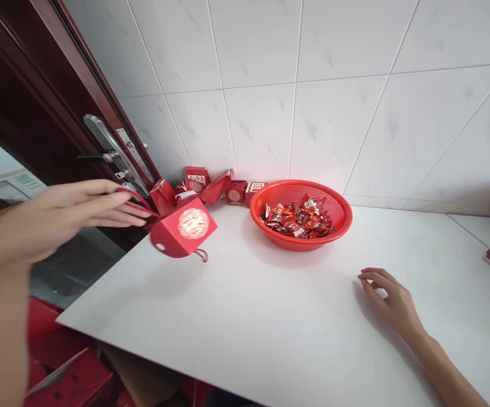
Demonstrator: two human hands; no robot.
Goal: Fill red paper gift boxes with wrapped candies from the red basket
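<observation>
My left fingers (104,206) pinch the box (179,223) above the bench (248,316); its flap (170,244) is open, so I judge it unfinished; its inside is hidden; plenty of sweets (299,219) lie in the basket (302,243); my right fingers (378,276) curl loosely, empty.

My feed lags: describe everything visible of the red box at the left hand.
The red box looks like card, with a pale round emblem, a rounded, holed flap sticking out, and a cord. It is tilted, apparently raised over the left of the white table, held at one end by the left hand.
</observation>
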